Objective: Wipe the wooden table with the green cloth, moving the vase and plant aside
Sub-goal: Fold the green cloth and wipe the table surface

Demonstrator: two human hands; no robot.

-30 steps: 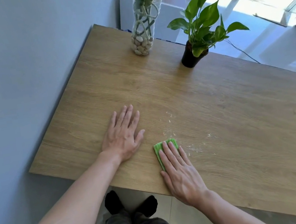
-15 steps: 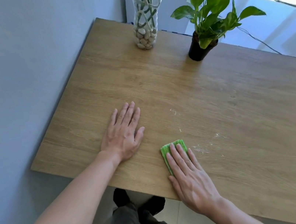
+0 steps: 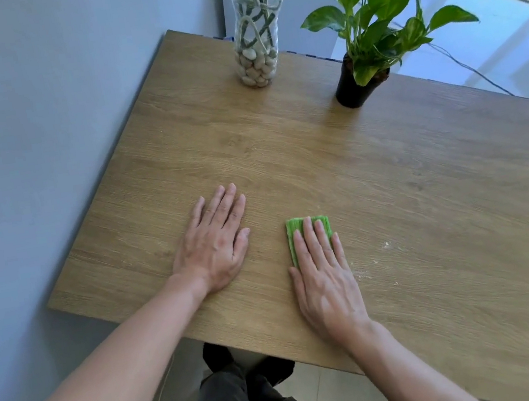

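A folded green cloth (image 3: 295, 230) lies on the wooden table (image 3: 391, 180) near its front edge. My right hand (image 3: 326, 280) presses flat on the cloth, fingers together, covering most of it. My left hand (image 3: 216, 242) rests flat on the bare wood to the left of the cloth, holding nothing. At the far edge stands a clear glass vase (image 3: 255, 28) with pebbles at its bottom and green stems. To its right stands a leafy plant in a black pot (image 3: 351, 89). Pale crumbs (image 3: 384, 245) dot the wood right of my right hand.
A blue-grey wall (image 3: 37, 132) runs along the table's left edge. A white cabinet (image 3: 306, 13) stands behind the vase. A thin cable (image 3: 471, 70) trails on the floor beyond the far edge. My legs and dark socks show under the front edge.
The view has shifted slightly, so the vase and plant sit closer to the frame's top. My right hand with the cloth has slid a little to the right. My left hand has stayed put.
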